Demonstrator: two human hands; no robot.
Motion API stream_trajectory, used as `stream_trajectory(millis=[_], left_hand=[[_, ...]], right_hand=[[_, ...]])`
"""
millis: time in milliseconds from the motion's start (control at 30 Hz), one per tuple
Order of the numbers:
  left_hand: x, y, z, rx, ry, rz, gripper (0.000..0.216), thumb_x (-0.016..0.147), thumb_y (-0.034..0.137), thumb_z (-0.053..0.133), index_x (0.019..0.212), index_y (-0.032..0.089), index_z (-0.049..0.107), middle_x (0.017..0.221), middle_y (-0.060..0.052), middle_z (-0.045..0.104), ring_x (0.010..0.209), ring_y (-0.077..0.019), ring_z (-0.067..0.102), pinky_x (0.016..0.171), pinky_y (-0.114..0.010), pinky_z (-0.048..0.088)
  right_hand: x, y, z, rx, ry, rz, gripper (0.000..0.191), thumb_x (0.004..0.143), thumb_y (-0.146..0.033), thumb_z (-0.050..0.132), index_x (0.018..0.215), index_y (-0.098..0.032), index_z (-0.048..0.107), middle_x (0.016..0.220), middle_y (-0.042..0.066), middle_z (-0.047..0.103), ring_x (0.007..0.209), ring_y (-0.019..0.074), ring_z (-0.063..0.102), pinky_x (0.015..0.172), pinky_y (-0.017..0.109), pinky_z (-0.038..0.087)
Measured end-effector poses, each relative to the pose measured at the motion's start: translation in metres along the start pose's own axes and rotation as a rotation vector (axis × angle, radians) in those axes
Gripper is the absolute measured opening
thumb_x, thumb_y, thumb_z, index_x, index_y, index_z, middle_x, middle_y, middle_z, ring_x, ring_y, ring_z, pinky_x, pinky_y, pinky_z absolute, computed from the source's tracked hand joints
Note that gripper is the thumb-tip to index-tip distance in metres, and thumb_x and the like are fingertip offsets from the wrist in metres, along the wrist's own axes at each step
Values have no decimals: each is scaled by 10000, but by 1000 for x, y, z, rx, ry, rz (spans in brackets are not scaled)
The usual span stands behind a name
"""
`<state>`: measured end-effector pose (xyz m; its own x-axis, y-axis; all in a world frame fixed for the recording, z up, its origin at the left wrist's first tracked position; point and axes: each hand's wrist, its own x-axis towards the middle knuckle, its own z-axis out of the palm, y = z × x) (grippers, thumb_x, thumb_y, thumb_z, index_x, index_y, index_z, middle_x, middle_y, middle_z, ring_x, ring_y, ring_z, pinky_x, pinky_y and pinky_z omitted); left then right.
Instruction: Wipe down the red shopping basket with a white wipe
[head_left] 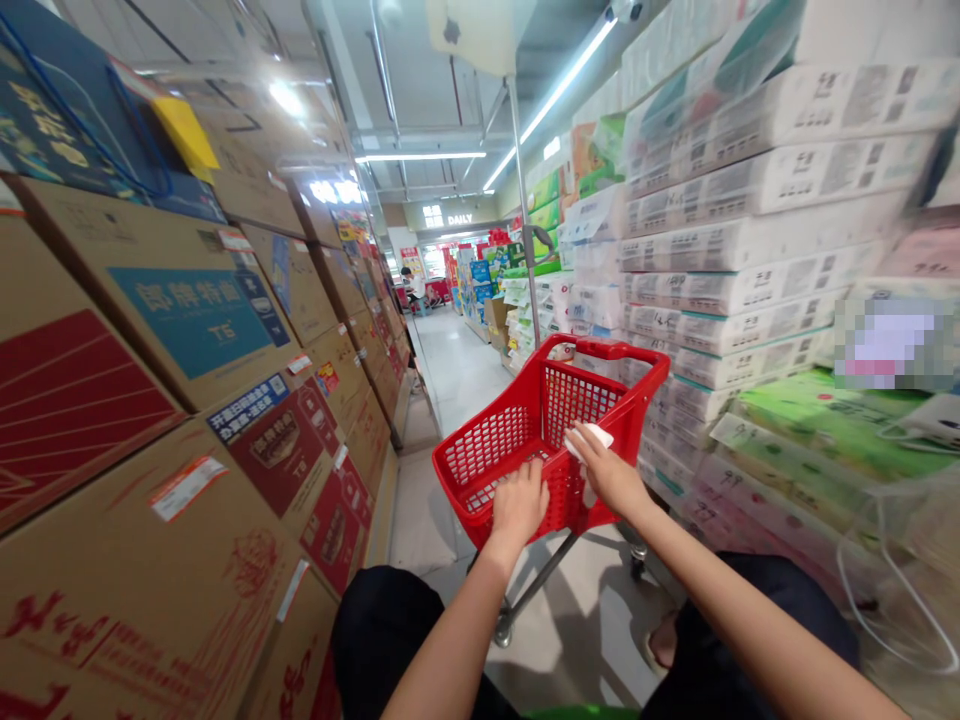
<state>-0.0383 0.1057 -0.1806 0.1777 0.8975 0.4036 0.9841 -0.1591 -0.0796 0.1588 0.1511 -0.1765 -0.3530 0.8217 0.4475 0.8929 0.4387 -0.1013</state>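
A red plastic shopping cart [487, 450] with a perforated basket stands in front of my knees, its handle at the far right end. My left hand [519, 503] is closed over the near rim of the basket, fingers curled toward the inside. Farther along the same rim, my right hand [606, 470] presses a folded white cloth [598, 436] against the red plastic. The cloth could also be a tissue; most of it is under the fingers. No goods show inside the basket.
Stacked cardboard cartons [195, 290] wall the left side. Packs of white paper goods [750, 220] rise on the right, above green packs [817, 420]. A metal pole [525, 200] stands behind the cart. A person [411, 288] is far down the tiled aisle [457, 350].
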Motion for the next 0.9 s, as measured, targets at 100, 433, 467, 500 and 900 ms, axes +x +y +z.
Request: stream_trajectory(millis=[100, 433, 467, 500, 900], left_hand=[[-1, 0, 0, 5, -33, 6, 307, 1015, 359, 368, 1268, 220, 474, 1093, -84, 609, 938, -196, 624, 735, -267, 490], [2, 3, 1, 44, -82, -15, 347, 1005, 332, 408, 1332, 217, 437, 1112, -96, 596, 941, -207, 628, 749, -276, 519], [3, 4, 1, 44, -84, -27, 339, 1005, 330, 405, 1323, 219, 443, 1111, -96, 595, 940, -208, 629, 749, -277, 520], [4, 6, 2, 42, -86, -37, 327, 1006, 327, 398, 1311, 221, 450, 1109, -97, 595, 939, -209, 630, 750, -277, 520], [1, -14, -26, -109, -227, 132, 474, 1008, 354, 384, 1464, 260, 293, 1136, -100, 653, 970, -231, 677, 826, -327, 523]], right_hand=[[-11, -26, 5, -17, -30, -63, 817, 859, -103, 401, 1567, -387, 106, 1633, 5, 181, 1050, 191, 643, 717, 280, 594], [16, 17, -9, -59, -36, 59, 729, 874, -110, 408, 1519, -420, 268, 1622, -46, 227, 1058, 185, 639, 820, 336, 570], [14, 11, -7, -36, -35, 63, 717, 876, -109, 403, 1517, -406, 282, 1621, -39, 229, 1069, 182, 636, 822, 326, 567], [11, 3, -4, -13, -38, 56, 705, 879, -113, 400, 1516, -393, 290, 1621, -34, 233, 1078, 180, 634, 813, 314, 568], [12, 9, -13, -34, -75, -13, 711, 883, -116, 398, 1514, -419, 273, 1602, -28, 285, 1056, 182, 647, 780, 322, 579]])
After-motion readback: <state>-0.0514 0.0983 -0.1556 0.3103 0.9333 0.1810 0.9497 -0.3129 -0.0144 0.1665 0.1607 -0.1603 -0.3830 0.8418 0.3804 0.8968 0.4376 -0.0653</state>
